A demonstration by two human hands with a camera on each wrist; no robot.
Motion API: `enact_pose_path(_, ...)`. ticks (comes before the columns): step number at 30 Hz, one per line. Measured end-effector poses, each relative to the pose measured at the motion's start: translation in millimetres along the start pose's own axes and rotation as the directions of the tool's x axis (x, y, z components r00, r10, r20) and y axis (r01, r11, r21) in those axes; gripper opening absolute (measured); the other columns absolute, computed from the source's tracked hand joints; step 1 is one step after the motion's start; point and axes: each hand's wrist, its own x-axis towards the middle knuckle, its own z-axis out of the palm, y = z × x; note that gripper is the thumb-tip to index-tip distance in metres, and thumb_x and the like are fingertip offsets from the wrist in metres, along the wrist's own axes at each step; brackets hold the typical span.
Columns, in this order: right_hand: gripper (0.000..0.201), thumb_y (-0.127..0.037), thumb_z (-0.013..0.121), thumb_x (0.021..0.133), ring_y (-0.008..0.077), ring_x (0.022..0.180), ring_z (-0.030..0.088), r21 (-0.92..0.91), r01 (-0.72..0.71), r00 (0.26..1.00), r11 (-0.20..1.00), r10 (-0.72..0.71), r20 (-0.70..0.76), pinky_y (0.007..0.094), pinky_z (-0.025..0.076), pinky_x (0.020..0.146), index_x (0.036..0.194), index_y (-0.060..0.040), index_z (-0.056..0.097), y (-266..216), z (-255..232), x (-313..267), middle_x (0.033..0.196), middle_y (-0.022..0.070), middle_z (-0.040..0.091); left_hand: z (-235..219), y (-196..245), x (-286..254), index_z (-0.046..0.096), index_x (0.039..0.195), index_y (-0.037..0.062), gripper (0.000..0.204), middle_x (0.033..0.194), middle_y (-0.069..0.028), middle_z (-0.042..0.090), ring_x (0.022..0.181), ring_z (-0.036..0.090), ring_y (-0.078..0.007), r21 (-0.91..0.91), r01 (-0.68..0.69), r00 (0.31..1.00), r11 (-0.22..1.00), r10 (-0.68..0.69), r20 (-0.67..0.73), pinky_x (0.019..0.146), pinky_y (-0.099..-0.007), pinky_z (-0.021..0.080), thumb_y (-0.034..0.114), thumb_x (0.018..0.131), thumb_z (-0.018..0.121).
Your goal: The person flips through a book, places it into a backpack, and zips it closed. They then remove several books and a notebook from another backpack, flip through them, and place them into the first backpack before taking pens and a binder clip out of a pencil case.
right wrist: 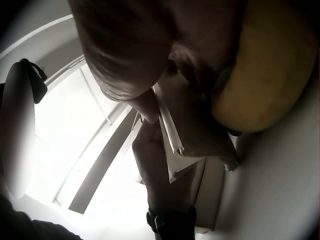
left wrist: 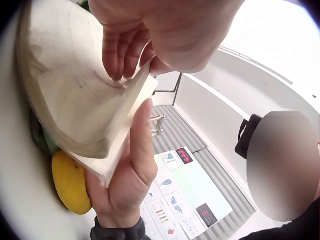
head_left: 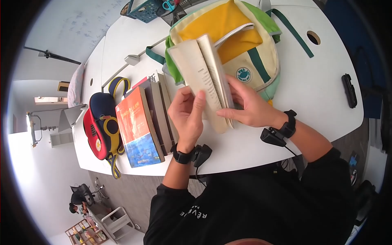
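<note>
An open paperback book (head_left: 195, 67) with cream pages is held between both hands over the near part of the white table. My left hand (head_left: 187, 116) grips its lower left side, thumb up on the page. From the right, my right hand (head_left: 252, 105) holds the other half, its thumb across the lower pages. In the left wrist view, the left fingers pinch a page edge of the book (left wrist: 75, 95), and the right hand (left wrist: 127, 175) supports it from below. A cream, yellow and green backpack (head_left: 232, 65) lies behind the book, partly covered by it.
Left of the hands stand several books, an orange and blue one (head_left: 136, 126) in front. Beside them lies a red and navy bag (head_left: 100, 126) with yellow-edged straps. A black case-like object (head_left: 349, 90) is at the right edge; a teal basket (head_left: 145, 11) stands at the back.
</note>
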Motion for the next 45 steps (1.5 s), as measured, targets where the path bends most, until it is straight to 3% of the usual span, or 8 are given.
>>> enact_pose_path(5,0.067,-0.005,0.06,0.097,0.0196,0.132,0.05,0.165,-0.055,0.998,0.985,0.062,-0.033,0.0352,0.041,0.11,0.154,-0.0005,0.024,9.4,-9.0,-0.4,0.145,0.0137,0.049,-12.7,-13.0,-7.2,0.062,0.109,-0.0059,0.016,0.104,-0.0124,0.072,0.091,0.067,-0.0126,-0.223,0.023,0.983,0.974,-0.063,-0.175,0.084,-0.0259,0.052,0.007,0.099,0.062)
enact_pose_path(8,0.057,-0.008,0.049,0.102,0.0169,0.113,0.063,0.319,0.025,0.971,0.947,0.054,-0.235,0.0307,0.05,0.098,0.154,-0.001,0.027,4.0,-23.6,5.7,0.128,0.0163,0.063,-29.7,-10.9,-4.0,0.062,0.109,-0.0043,0.017,0.104,-0.0126,0.072,0.09,0.068,-0.0139,-0.407,-0.016,0.961,0.913,-0.098,-0.259,0.083,-0.027,0.054,0.01,0.102,0.057)
enact_pose_path(11,0.059,-0.005,0.049,0.101,0.0167,0.111,0.064,0.141,0.086,0.911,0.986,-0.02,-0.413,0.0299,0.051,0.095,0.155,-0.0009,0.026,-4.5,-43.7,11.0,0.126,0.0178,0.064,-36.4,-1.6,1.1,0.061,0.116,-0.005,0.026,0.107,-0.0134,0.071,0.093,0.069,-0.0151,-0.381,-0.048,0.946,0.923,-0.08,-0.313,0.084,-0.0281,0.055,0.017,0.105,0.052)
enact_pose_path(15,0.06,-0.002,0.048,0.1,0.0149,0.109,0.064,-0.147,0.137,0.894,0.98,-0.186,-0.408,0.0276,0.05,0.095,0.156,-0.0038,0.026,3.4,-52.4,14.0,0.124,0.0189,0.065,-40.5,-9.4,6.2,0.06,0.119,-0.0068,0.029,0.11,-0.0124,0.07,0.095,0.068,-0.0139,-0.306,-0.009,0.941,0.952,-0.096,-0.326,0.085,-0.0269,0.054,0.017,0.105,0.052)
enact_pose_path(19,0.062,-0.001,0.046,0.1,0.0202,0.123,0.058,-0.166,0.075,0.933,0.983,-0.128,-0.337,0.0309,0.046,0.104,0.157,-0.004,0.023,-0.7,-56.2,13.1,0.133,0.0245,0.059,-42.9,-8.5,7.4,0.06,0.12,-0.0077,0.03,0.11,-0.0112,0.07,0.097,0.067,-0.0121,-0.313,0.031,0.936,0.949,-0.138,-0.323,0.087,-0.0248,0.051,0.016,0.104,0.053)
enact_pose_path(29,0.065,0.007,0.045,0.092,0.0177,0.118,0.059,-0.055,0.131,0.938,0.99,-0.142,-0.317,0.0299,0.045,0.102,0.154,-0.0016,0.028,-3.2,-56.2,10.0,0.128,0.0216,0.062,-38.2,-10.4,6.5,0.059,0.123,-0.0061,0.03,0.111,-0.0106,0.07,0.1,0.066,-0.0122,-0.289,0.04,0.952,0.957,-0.124,-0.28,0.088,-0.0256,0.051,0.016,0.105,0.05)
enact_pose_path(37,0.084,0.001,0.034,0.068,0.0259,0.123,0.056,0.06,0.225,0.943,0.972,-0.202,-0.263,0.0356,0.042,0.106,0.152,0.0043,0.028,2.8,-64.1,8.7,0.128,0.0267,0.06,-43.1,-15.9,6.8,0.06,0.123,-0.0072,0.03,0.113,-0.0115,0.07,0.1,0.066,-0.0137,-0.289,0.016,0.963,0.957,-0.093,-0.254,0.09,-0.0271,0.051,0.015,0.103,0.055)
enact_pose_path(45,0.058,-0.012,0.047,0.095,0.022,0.112,0.063,0.058,0.141,0.94,0.988,-0.115,-0.321,0.0319,0.047,0.099,0.151,-0.0018,0.034,1.1,-59.6,10.2,0.122,0.0242,0.064,-43.4,-18.5,5.9,0.061,0.123,-0.0074,0.03,0.112,-0.012,0.07,0.101,0.066,-0.0136,-0.281,0.006,0.973,0.96,-0.071,-0.221,0.092,-0.0272,0.051,0.015,0.104,0.054)
